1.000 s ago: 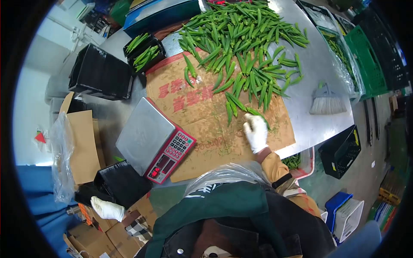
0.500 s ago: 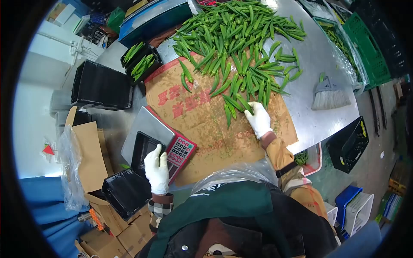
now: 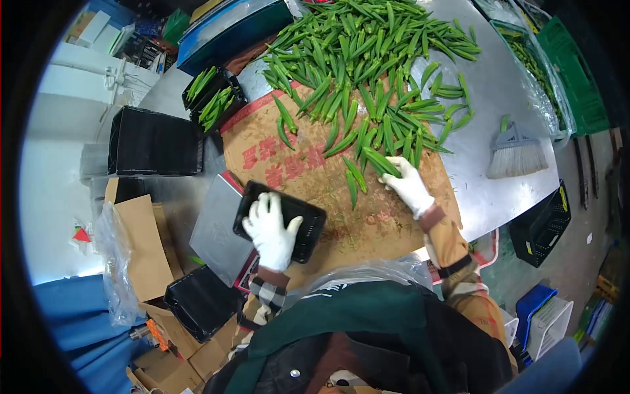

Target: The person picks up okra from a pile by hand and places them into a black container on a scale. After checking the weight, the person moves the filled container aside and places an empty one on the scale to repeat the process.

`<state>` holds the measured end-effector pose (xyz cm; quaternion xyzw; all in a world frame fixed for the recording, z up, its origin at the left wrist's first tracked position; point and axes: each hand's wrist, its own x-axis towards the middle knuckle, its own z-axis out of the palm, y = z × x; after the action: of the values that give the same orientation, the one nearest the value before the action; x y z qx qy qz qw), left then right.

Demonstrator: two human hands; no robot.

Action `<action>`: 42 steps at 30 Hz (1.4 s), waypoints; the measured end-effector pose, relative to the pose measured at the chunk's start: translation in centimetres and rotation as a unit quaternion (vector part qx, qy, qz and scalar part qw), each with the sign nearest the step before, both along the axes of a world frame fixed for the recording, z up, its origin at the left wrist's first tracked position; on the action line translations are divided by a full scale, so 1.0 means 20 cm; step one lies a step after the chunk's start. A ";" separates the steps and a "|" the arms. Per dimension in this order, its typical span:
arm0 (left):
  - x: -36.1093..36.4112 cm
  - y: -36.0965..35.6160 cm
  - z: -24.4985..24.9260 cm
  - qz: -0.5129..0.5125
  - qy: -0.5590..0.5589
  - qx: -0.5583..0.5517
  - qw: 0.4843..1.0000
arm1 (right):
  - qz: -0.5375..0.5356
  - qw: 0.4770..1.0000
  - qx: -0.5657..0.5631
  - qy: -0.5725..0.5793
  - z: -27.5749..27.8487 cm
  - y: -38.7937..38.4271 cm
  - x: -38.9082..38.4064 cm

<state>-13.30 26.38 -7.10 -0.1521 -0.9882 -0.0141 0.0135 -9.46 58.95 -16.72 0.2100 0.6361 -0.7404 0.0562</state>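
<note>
My left hand [image 3: 270, 231], in a white glove, grips a shallow black plastic tray [image 3: 305, 231] with the fingers lying over its inside. The tray overlaps the red-edged scale [image 3: 220, 220] and the cardboard sheet [image 3: 341, 177] in this view. My right hand [image 3: 408, 187], gloved in white too, has its fingers closed round several green okra pods [image 3: 378, 162]. Two loose pods lie on the cardboard just left of that hand. Beyond it a large heap of okra [image 3: 354, 56] spreads over the cardboard and the metal table [image 3: 453, 141].
Two small black trays of okra [image 3: 215, 106] stand at the back left beside black tray stacks [image 3: 155, 141]. A brush [image 3: 516, 154] lies on the table at right. Opened cardboard boxes [image 3: 141, 240] and another black stack [image 3: 203, 302] are at lower left.
My left hand has lifted the black tray off the scale and carried it right, over the cardboard. My right hand stays by the pile's near edge, its okra now held together.
</note>
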 end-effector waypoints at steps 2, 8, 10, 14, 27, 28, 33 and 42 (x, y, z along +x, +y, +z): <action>0.00 -0.13 0.04 0.020 0.025 -0.065 0.997 | 0.000 0.996 -0.092 -0.001 0.01 0.02 0.08; -0.01 -0.87 -0.12 0.202 -0.021 0.038 0.978 | 0.022 0.986 -0.165 -0.015 -0.04 -0.07 0.07; 0.04 -1.02 -0.12 0.348 -0.135 0.108 0.921 | 0.004 0.991 -0.128 -0.039 -0.02 -0.14 0.00; 0.14 -1.00 -0.04 0.394 -0.084 0.402 0.822 | -0.113 0.983 0.145 0.007 -0.22 -0.22 -0.18; -0.20 0.27 0.07 0.072 -0.152 0.528 0.833 | -0.071 0.940 -0.334 -0.017 0.05 -0.10 -0.19; -0.24 0.34 0.04 0.067 -0.238 0.581 0.776 | -0.049 0.908 -0.415 -0.027 0.10 -0.07 -0.12; -0.34 0.77 -0.01 -0.032 -0.604 0.621 0.499 | -0.004 0.761 -0.648 0.029 0.09 -0.13 0.09; -0.28 0.90 -0.15 0.068 -0.513 0.601 0.609 | -0.120 0.887 -0.442 -0.060 0.11 -0.14 0.17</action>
<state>-18.85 44.33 -10.08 -0.0101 -0.6107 -0.6799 -0.4059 -6.09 56.17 -14.60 0.2816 0.2083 -0.9321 0.0919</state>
